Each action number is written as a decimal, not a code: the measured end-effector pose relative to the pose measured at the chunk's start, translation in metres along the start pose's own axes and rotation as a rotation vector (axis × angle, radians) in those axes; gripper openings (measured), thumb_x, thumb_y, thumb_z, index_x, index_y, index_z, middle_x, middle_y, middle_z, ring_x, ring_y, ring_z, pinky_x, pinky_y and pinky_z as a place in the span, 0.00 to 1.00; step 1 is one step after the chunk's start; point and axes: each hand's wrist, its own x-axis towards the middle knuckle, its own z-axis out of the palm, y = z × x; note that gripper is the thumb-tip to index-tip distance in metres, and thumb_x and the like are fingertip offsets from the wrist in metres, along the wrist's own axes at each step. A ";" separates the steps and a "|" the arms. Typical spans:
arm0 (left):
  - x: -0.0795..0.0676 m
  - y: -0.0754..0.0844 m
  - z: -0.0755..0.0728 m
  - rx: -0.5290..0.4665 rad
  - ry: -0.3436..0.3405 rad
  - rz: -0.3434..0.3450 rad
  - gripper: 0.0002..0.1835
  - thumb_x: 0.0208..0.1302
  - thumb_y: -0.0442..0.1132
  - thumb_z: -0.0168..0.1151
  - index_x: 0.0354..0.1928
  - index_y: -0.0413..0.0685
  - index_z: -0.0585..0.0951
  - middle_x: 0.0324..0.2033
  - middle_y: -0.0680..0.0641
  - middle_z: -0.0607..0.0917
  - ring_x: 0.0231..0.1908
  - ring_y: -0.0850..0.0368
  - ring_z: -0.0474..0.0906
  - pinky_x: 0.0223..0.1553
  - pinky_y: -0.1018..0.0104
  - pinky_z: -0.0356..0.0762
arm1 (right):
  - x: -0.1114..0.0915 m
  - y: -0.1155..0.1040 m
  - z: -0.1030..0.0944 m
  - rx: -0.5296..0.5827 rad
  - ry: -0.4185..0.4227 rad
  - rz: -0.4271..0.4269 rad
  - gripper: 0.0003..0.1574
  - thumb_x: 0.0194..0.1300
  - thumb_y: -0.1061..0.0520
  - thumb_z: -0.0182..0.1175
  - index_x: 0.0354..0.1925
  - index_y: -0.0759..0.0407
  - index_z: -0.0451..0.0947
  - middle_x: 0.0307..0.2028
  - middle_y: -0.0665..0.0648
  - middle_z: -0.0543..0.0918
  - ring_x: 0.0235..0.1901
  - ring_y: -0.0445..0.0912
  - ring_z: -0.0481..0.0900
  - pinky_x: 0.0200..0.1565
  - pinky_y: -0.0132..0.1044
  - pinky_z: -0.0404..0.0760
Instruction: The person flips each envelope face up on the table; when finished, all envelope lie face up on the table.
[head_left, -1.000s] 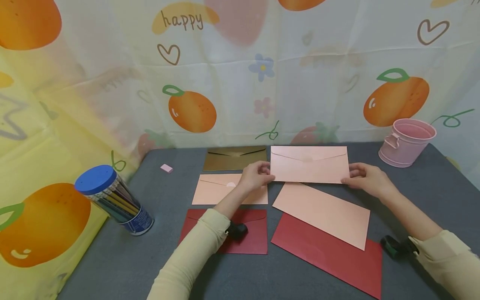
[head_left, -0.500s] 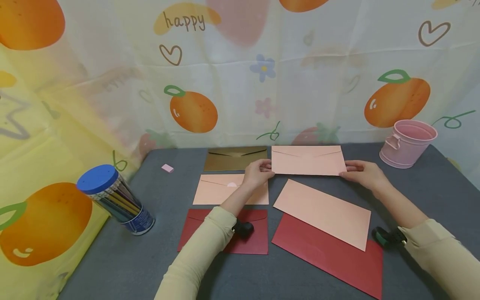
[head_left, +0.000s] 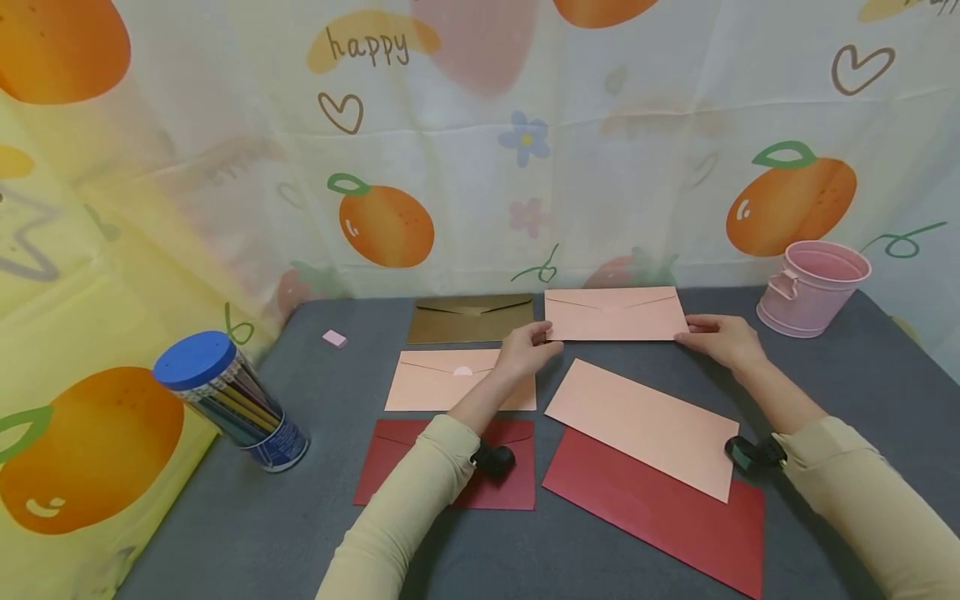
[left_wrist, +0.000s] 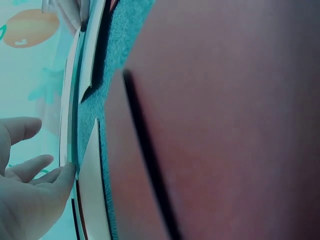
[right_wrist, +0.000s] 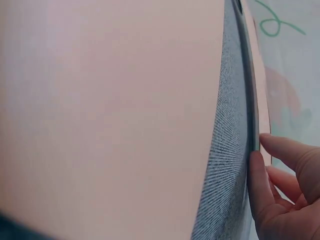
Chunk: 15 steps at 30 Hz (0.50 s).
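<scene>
Your hands stand well apart: the right hand (head_left: 726, 340) pinches the near right corner of a pink envelope (head_left: 615, 315), while the left hand (head_left: 525, 354) has its thumb at the near left corner; you cannot tell whether it grips. The envelope is at the table's (head_left: 322, 392) far side, between a brown envelope (head_left: 472, 327) on the left and a pink bucket (head_left: 813, 296) on the right. Nearer you, a peach sheet (head_left: 645, 421) overlaps a red sheet (head_left: 637, 497). Far left stands a pencil jar (head_left: 251, 425).
</scene>
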 end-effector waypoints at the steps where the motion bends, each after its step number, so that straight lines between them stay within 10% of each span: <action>1: 0.000 0.000 0.000 0.003 -0.016 0.000 0.28 0.66 0.40 0.63 0.67 0.42 0.72 0.62 0.42 0.76 0.62 0.49 0.71 0.58 0.59 0.72 | 0.001 -0.001 0.001 -0.005 0.004 0.003 0.43 0.66 0.46 0.63 0.67 0.72 0.64 0.58 0.76 0.72 0.61 0.67 0.65 0.60 0.60 0.66; 15: 0.001 0.006 0.010 0.228 -0.161 0.048 0.28 0.70 0.39 0.53 0.70 0.38 0.66 0.73 0.33 0.53 0.73 0.36 0.44 0.68 0.45 0.54 | 0.007 -0.007 0.004 -0.061 -0.021 0.029 0.40 0.68 0.48 0.61 0.66 0.74 0.63 0.60 0.76 0.70 0.60 0.68 0.64 0.61 0.62 0.63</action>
